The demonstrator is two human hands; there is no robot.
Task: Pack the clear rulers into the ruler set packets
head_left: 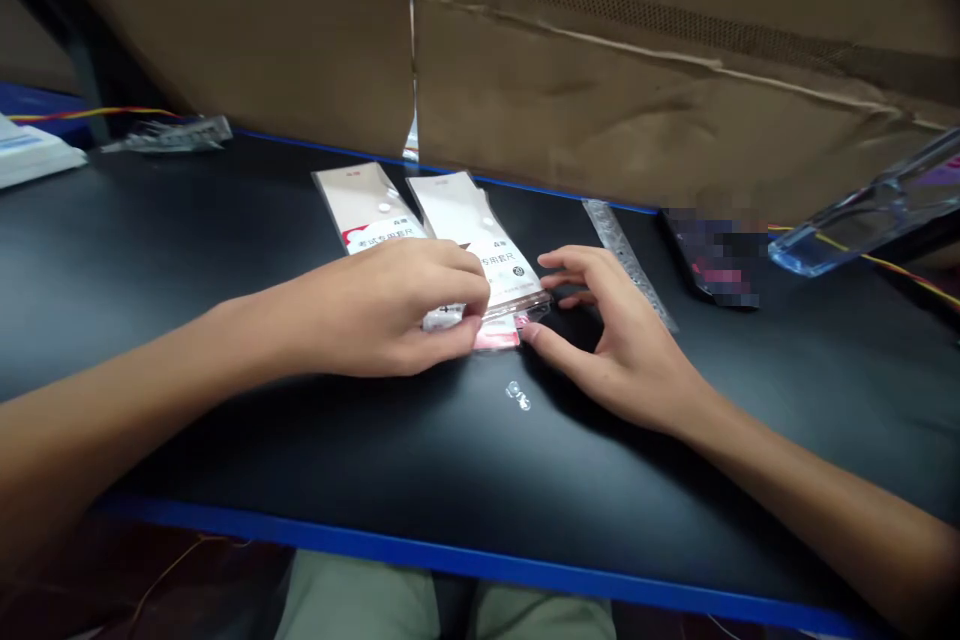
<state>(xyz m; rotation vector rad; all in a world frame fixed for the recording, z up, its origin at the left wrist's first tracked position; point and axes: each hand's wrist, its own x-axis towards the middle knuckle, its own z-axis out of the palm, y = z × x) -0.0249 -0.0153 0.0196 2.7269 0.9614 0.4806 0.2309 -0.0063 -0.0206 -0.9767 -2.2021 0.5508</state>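
Black bench point(360, 460), blue-edged: printed packets point(448, 205), left hand point(397, 305) over them; right hand point(630, 340), loosely curved, beside; small clear pieces point(514, 390); clear strip point(626, 255).

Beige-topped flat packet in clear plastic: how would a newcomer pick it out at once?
On the black tabletop with a blue edge, find the bare left hand. Beyond its knuckles lies the beige-topped flat packet in clear plastic, near end hidden. Unlike the white flat packet at its right, it shows a red patch at its left edge.
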